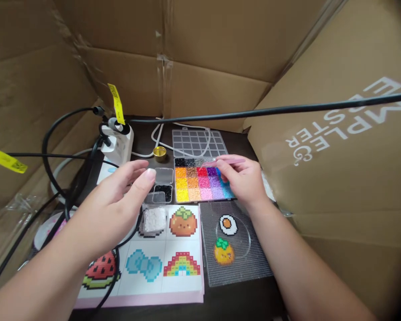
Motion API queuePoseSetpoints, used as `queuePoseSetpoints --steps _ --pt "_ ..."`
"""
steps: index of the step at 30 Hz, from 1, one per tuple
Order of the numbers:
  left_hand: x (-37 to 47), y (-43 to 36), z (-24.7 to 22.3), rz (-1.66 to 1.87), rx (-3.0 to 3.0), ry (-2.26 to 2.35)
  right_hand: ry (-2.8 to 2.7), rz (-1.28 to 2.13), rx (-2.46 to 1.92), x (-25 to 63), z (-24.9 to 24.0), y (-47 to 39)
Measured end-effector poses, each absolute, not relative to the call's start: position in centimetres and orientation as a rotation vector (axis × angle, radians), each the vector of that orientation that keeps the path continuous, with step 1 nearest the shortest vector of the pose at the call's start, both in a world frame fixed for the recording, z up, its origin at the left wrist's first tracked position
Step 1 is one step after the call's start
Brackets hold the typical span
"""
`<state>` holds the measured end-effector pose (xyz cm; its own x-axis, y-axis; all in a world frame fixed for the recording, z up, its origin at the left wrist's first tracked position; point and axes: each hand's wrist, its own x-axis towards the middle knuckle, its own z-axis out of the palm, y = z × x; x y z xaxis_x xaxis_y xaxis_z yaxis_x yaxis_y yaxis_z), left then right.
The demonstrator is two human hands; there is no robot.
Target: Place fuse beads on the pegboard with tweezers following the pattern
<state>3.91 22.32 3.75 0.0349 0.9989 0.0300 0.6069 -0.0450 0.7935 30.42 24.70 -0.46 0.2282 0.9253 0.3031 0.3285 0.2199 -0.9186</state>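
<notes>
Right hand (243, 180): thumb and fingers pinched on pink tweezers (232, 162)
Tweezers: over bead box, tips near red and clear-bead compartments; contact with beads can't tell
Left hand (127, 189): raised, nothing held, thumb and fingers apart; near small black-bead box (163, 193)
Hands: well apart from each other
Bead box (203, 200): on worktop (247, 298), open, compartments sorted by colour; clear gridded lid (195, 141) just behind
Pegboard (235, 276): in front of bead box; egg design (233, 226) above orange fruit design (224, 255)
Pattern sheet (153, 288): left of pegboard; watermelon, bow, rainbow, persimmon printed; white-bead box (154, 219) on top
Back left: gold cup (159, 154), white power strip (123, 149), black cables
Surround: cardboard walls (217, 89)
</notes>
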Motion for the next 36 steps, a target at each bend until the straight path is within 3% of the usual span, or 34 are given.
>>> queuePoseSetpoints --steps 36 --pt "4.5 22.0 3.8 0.643 1.527 1.693 -1.476 0.727 -1.452 28.8 -1.4 23.9"
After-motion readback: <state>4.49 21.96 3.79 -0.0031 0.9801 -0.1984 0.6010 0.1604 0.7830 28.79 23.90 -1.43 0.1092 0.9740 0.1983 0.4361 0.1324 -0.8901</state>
